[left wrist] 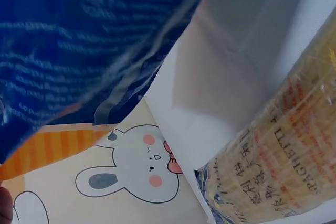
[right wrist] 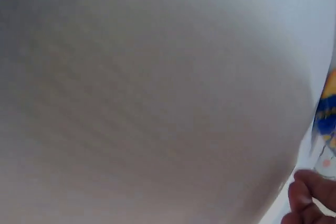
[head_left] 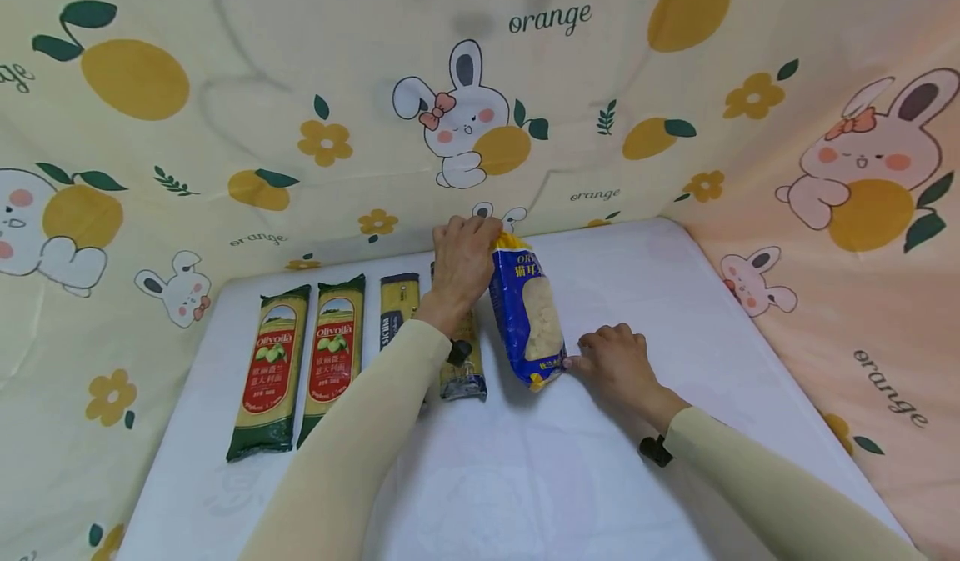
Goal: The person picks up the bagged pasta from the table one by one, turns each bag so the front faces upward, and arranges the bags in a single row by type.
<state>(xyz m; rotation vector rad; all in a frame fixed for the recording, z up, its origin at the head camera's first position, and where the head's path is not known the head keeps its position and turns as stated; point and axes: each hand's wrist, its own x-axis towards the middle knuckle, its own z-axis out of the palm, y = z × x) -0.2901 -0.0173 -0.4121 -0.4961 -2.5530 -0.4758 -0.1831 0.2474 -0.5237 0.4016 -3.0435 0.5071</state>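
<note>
My left hand (head_left: 461, 269) grips the yellow top end of a blue bag of pasta (head_left: 517, 319), which has a window showing pale pieces. The bag leans, its lower end toward me; in the left wrist view its blue back (left wrist: 89, 40) fills the upper left. By the bag's lower right corner is my right hand (head_left: 618, 369), thumb at the corner and other fingers loosely bent off the bag. Just left of the bag lies a clear spaghetti pack (head_left: 462, 373), partly hidden under my left hand and wrist.
Two green-and-red Olivoilà pasta packs (head_left: 273, 369) lie at the left on the white table (head_left: 465, 494). A dark-labelled pasta pack (head_left: 397, 294) lies between them and the spaghetti, partly behind my left forearm. A patterned cloth (head_left: 360, 86) hangs behind the table and along its sides.
</note>
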